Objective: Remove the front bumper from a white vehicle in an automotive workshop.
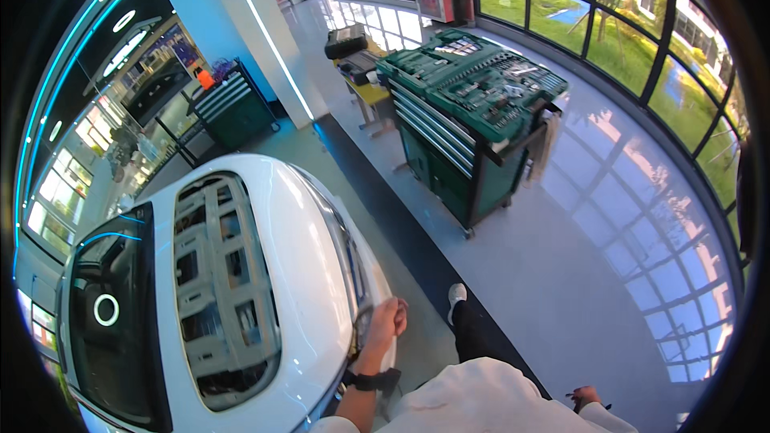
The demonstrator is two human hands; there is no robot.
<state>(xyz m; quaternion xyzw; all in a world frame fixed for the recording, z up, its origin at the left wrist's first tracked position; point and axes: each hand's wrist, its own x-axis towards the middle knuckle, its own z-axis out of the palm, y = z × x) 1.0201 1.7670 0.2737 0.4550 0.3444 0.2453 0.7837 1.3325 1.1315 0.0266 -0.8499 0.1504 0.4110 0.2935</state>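
Beside the lit end of a white car (313,222), my left hand (390,317) hangs with its fingers curled and nothing visible in them. A dark band (373,380) circles that wrist. From this angle I cannot tell whether the hand touches the car's edge or is only in front of it. A large cut-out (228,294) in the car's white panel exposes a metal inner frame. Low at the right, my right hand (585,397) is small and curled around a small dark object whose ends stick out; its kind is unclear.
A green tool trolley (445,156) stands ahead, with open socket-set cases (481,81) on top. Behind it, black cases (348,41) sit on a yellow stand (370,93). Another green tool cabinet (234,111) is by a pillar (264,36). A dark floor strip (391,222) runs alongside the car.
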